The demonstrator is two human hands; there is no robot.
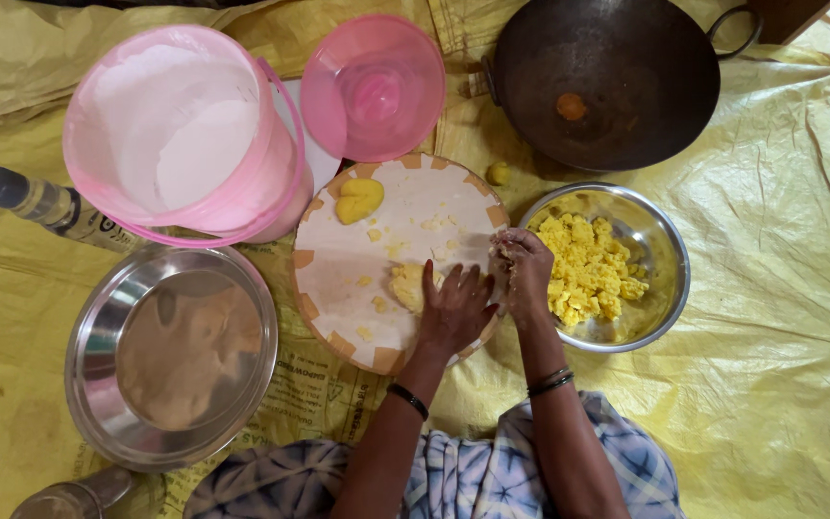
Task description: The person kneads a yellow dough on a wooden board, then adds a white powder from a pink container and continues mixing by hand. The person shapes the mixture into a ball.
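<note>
The left hand (453,309) lies flat, fingers spread, pressing down on a yellow dough piece (406,284) on the round board (338,269) — it grips nothing. The right hand (523,272) is loosely curled at the near rim of the steel bowl (665,259), fingertips smeared with dough; whether it holds a pinch of it I cannot tell. Both wrists wear dark bangles, and a blue-and-white patterned cloth covers the lap below.

The bowl, just right of the board, holds crumbly yellow dough (588,267). Small crumbs dot the board, and a second dough lump (358,200) sits at its far left edge. To the left, near the person, an empty steel plate (170,358) rests on the yellow sheet (790,336), with a steel cup (69,498) at the bottom edge.

Farther off, a pink bucket (189,135) holds white flour, a pink lid (373,86) lies beside it, and a bottle (45,207) lies on its side to the left. A small dough ball (499,174) sits on the sheet between board and wok. Farthest is the dark wok (607,82) — with a small orange-brown bit in its middle.
</note>
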